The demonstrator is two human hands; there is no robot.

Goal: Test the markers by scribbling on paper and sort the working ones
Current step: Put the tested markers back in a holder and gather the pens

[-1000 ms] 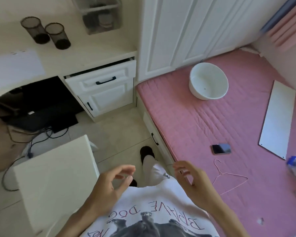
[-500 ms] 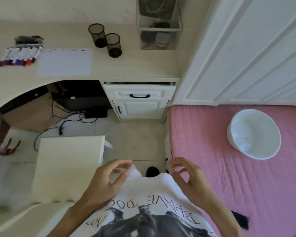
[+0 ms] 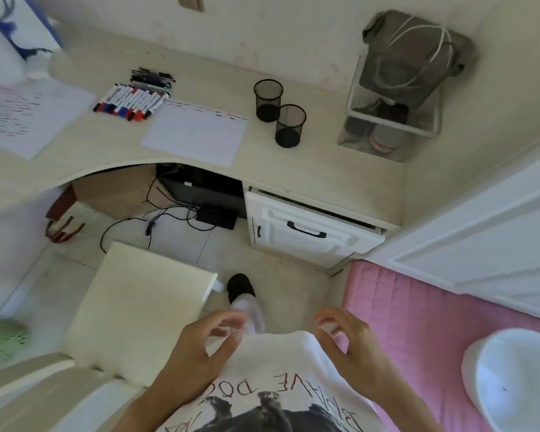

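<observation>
A row of white markers with red, blue and black caps lies on the cream desk, with a bundle of dark pens behind it. To their right lies a sheet of paper with small scribbles along its far edge. Two black mesh pen cups stand right of the paper. My left hand and my right hand hover in front of my white shirt, far from the desk, fingers curled apart and holding nothing.
A white chair stands between me and the desk. A second scribbled sheet lies at the left. A wire rack with a grey bag sits at the desk's right end. A pink mattress with a white bowl lies at right.
The view has swung left and up from the pink mattress to the desk, so markers and paper came into sight. Both hands stay empty in front of my chest.
</observation>
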